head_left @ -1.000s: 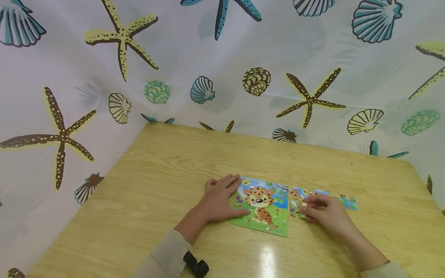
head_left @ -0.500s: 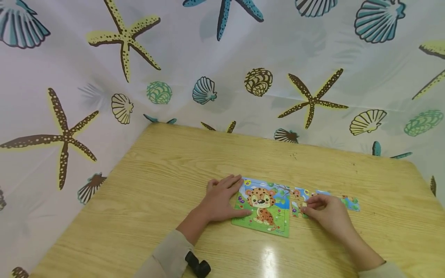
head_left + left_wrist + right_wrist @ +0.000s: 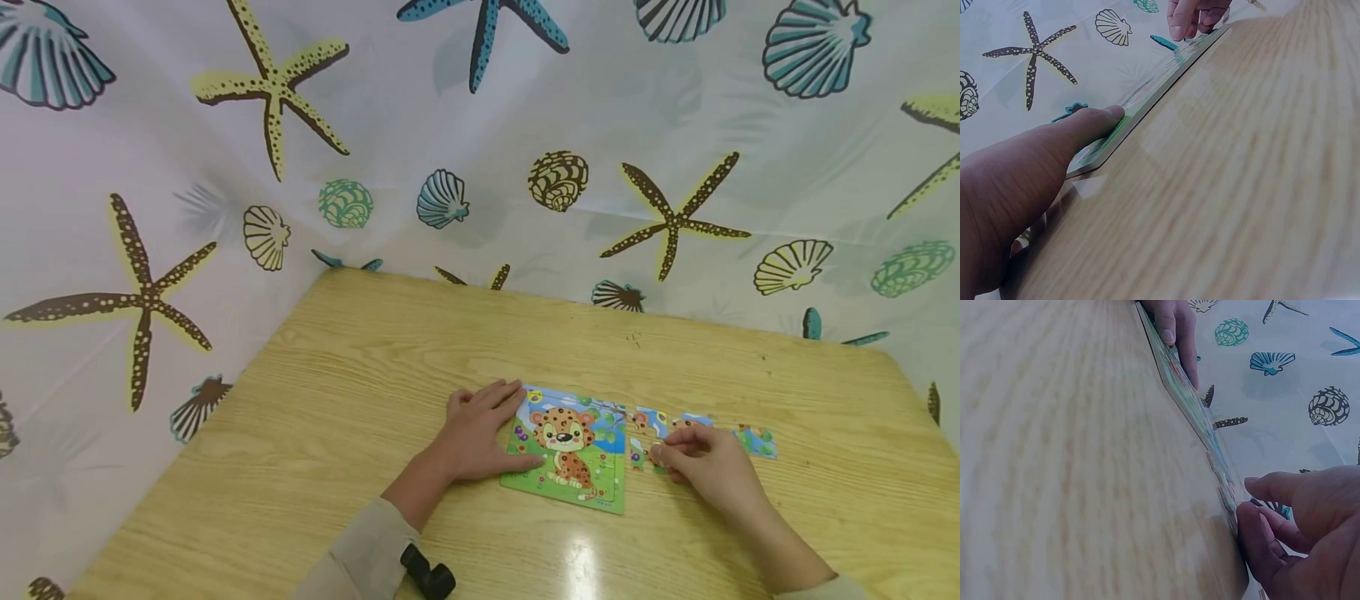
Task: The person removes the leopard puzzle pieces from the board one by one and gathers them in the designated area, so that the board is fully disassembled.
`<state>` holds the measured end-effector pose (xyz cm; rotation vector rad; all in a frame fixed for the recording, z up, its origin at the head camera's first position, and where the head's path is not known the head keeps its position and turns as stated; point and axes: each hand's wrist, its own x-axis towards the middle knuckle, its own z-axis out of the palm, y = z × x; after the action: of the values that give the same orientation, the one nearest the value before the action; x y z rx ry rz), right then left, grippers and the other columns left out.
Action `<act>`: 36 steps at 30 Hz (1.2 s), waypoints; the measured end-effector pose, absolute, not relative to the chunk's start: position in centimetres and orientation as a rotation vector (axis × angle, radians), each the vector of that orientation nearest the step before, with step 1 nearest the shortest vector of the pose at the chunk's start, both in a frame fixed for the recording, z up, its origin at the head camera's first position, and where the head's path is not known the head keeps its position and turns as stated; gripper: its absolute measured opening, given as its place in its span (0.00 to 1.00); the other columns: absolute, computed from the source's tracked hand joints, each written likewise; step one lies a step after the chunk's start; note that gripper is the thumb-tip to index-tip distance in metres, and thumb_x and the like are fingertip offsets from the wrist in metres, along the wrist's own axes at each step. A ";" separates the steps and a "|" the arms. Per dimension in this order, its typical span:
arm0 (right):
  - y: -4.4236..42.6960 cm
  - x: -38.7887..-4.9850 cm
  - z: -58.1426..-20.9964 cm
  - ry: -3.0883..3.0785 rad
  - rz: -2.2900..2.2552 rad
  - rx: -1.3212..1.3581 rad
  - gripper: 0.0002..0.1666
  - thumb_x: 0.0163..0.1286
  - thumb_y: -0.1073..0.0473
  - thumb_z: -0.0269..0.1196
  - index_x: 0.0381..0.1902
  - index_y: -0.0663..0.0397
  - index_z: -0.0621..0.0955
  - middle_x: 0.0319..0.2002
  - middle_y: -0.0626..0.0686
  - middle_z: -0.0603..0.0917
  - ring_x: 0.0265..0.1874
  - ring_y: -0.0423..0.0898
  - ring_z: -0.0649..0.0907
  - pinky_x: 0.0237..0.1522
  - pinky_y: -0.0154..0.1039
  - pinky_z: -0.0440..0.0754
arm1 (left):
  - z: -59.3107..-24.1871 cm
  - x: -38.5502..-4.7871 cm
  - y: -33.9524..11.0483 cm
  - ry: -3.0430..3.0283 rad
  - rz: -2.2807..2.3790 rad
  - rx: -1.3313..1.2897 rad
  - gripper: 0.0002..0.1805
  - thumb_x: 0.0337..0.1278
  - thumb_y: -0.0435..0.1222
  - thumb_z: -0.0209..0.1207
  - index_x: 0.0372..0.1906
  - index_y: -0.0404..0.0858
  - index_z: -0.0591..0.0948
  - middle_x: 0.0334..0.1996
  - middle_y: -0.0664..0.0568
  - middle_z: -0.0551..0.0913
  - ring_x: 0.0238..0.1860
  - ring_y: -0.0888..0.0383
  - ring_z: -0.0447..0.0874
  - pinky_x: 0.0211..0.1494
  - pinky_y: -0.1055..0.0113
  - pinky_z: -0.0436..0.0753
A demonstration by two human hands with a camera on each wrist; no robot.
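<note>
A square jigsaw puzzle (image 3: 542, 480) with a cartoon leopard cub lies flat on the wooden table. My left hand (image 3: 477, 436) rests over its left side, thumb lying on the picture and fingers reaching along the upper left edge. In the left wrist view that thumb (image 3: 1094, 125) presses on top of the board (image 3: 1147, 109). Right of the board, my right hand (image 3: 712, 462) pinches a small puzzle piece (image 3: 651, 457) at table level, its fingertips partly covering it. Curled fingers (image 3: 1260, 540) of this hand show low over the pieces in the right wrist view.
Several loose pieces lie right of the board: one with blue sky (image 3: 650, 421), one with a purple spot (image 3: 636, 454), another at the far right (image 3: 756, 442). A shell-and-starfish curtain (image 3: 480, 125) hangs behind the table (image 3: 375, 350).
My right fingertips have shifted slightly over the puzzle piece, covering its pale patch more. The left hand stays on the board. The head view has moved a little.
</note>
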<state>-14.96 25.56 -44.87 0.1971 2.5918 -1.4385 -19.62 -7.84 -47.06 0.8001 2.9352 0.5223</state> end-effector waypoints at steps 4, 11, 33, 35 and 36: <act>25.6 -14.9 -44.7 2.519 -1.502 0.226 0.19 0.67 0.56 0.69 0.47 0.66 0.80 0.42 0.56 0.84 0.37 0.42 0.86 0.37 0.35 0.86 | -47.2 -19.7 -7.8 2.937 0.527 0.807 0.57 0.50 0.72 0.58 0.79 0.47 0.57 0.79 0.54 0.57 0.80 0.52 0.53 0.64 0.43 0.59; 25.2 -15.0 -44.5 2.506 -1.556 0.118 0.20 0.66 0.57 0.70 0.48 0.67 0.81 0.42 0.57 0.84 0.36 0.43 0.87 0.38 0.36 0.86 | -47.5 -19.9 -7.8 2.949 0.528 0.815 0.57 0.50 0.72 0.58 0.79 0.46 0.58 0.79 0.55 0.58 0.79 0.53 0.54 0.64 0.43 0.58; 17.9 -16.1 -44.4 2.301 -1.576 -0.283 0.35 0.67 0.59 0.68 0.67 0.70 0.71 0.44 0.62 0.83 0.41 0.49 0.88 0.40 0.34 0.84 | -47.2 -19.6 -7.9 2.927 0.552 0.805 0.57 0.50 0.73 0.57 0.79 0.46 0.57 0.79 0.54 0.57 0.80 0.52 0.53 0.65 0.42 0.58; 17.6 -16.2 -44.6 2.302 -1.575 -0.271 0.35 0.67 0.59 0.68 0.67 0.71 0.71 0.44 0.60 0.83 0.40 0.48 0.88 0.40 0.35 0.85 | -47.2 -19.6 -7.9 2.930 0.541 0.806 0.57 0.50 0.73 0.57 0.79 0.46 0.57 0.79 0.54 0.57 0.80 0.52 0.53 0.65 0.42 0.58; 17.6 -16.2 -44.6 2.296 -1.584 -0.258 0.35 0.67 0.59 0.68 0.67 0.71 0.71 0.44 0.60 0.83 0.40 0.47 0.87 0.40 0.35 0.85 | -47.2 -19.7 -8.0 2.933 0.536 0.806 0.57 0.50 0.73 0.57 0.79 0.46 0.57 0.79 0.55 0.57 0.80 0.52 0.53 0.65 0.42 0.58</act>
<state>-16.22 17.57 -44.61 -0.2577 2.2963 -1.5841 -19.67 -7.96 -47.24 0.8059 2.9328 0.5364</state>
